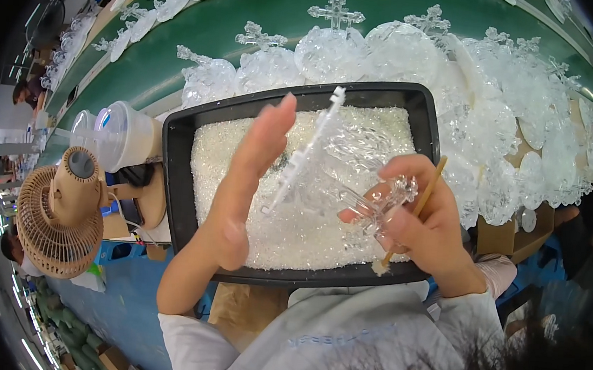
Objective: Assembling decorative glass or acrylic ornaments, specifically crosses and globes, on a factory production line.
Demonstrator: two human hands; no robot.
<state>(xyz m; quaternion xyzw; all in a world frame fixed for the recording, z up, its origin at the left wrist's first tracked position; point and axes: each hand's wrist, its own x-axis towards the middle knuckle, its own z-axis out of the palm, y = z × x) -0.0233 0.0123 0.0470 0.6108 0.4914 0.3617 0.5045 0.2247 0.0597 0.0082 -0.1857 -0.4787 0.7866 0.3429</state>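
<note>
My right hand (pixel 440 233) grips a clear plastic cross ornament (pixel 403 191) by its cross end, tilted over a black tray (pixel 174 195). Between the same fingers sits a thin wooden stick (pixel 432 186), its lower tip crusted with pale grains. The ornament's disc (pixel 305 161) is seen nearly edge-on and points toward my left hand (pixel 240 180). That hand is upright and flat with fingers stretched out, a little blurred, beside the disc and holding nothing. Below both hands, glittering whitish granules (pixel 298 252) fill the tray.
Several finished-looking clear cross ornaments (pixel 333 47) line the green table (pixel 269 10) behind the tray, piled thickly at right. Clear plastic tubs (pixel 128 135) and a beige fan (pixel 61 210) stand at left. A cardboard box (pixel 503 238) is at right; other people sit nearby.
</note>
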